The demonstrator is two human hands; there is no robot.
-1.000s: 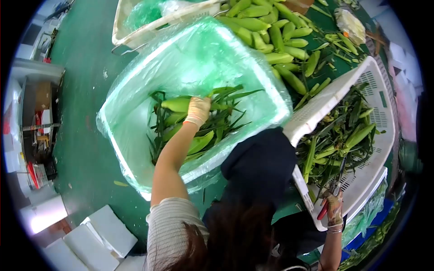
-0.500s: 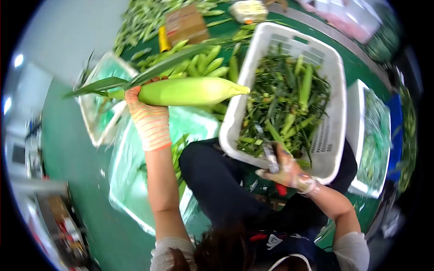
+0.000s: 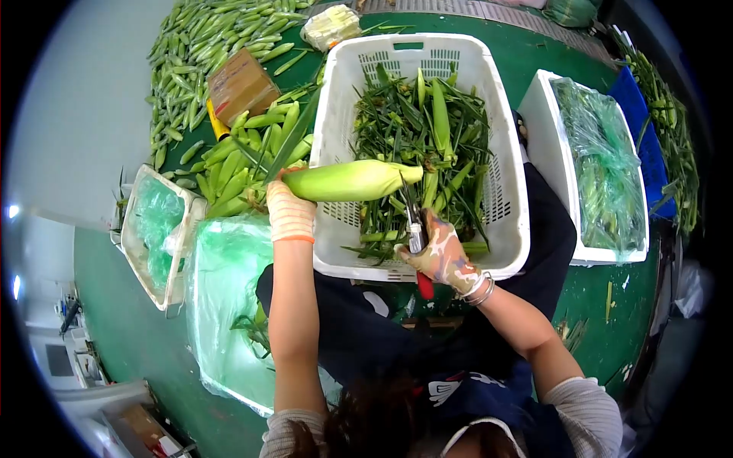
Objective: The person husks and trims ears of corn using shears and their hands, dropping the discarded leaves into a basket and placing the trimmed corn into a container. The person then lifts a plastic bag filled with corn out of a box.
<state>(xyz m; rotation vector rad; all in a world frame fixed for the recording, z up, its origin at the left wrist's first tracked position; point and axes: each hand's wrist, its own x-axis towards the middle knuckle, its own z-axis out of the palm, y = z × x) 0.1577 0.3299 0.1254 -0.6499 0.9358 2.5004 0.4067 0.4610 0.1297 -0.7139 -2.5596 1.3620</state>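
My left hand (image 3: 292, 212), in a pale striped glove, is closed around an ear of corn (image 3: 347, 182) in its green husk. The ear lies almost level over a white plastic crate (image 3: 327, 137), its narrow end pointing right, a long leaf trailing at the other end. In my right hand (image 3: 443, 256), wearing a camouflage-patterned glove, is a pair of pruning shears (image 3: 415, 237) with a red handle end. Their blades point up and meet the ear near its narrow end; whether they are open there I cannot make out. Cut husk and leaves (image 3: 405, 126) fill much of the crate.
A pile of corn ears (image 3: 229, 172) lies left of the crate, beside a cardboard box (image 3: 240, 88). Wrapped ears (image 3: 198, 61) cover the floor beyond. A green-lined container (image 3: 229, 290) stands at my left, a white foam box (image 3: 584, 254) at my right.
The ear has moved right and slightly down, over the crate. My right hand has brought the shears up to its narrow end. The head view has shifted.
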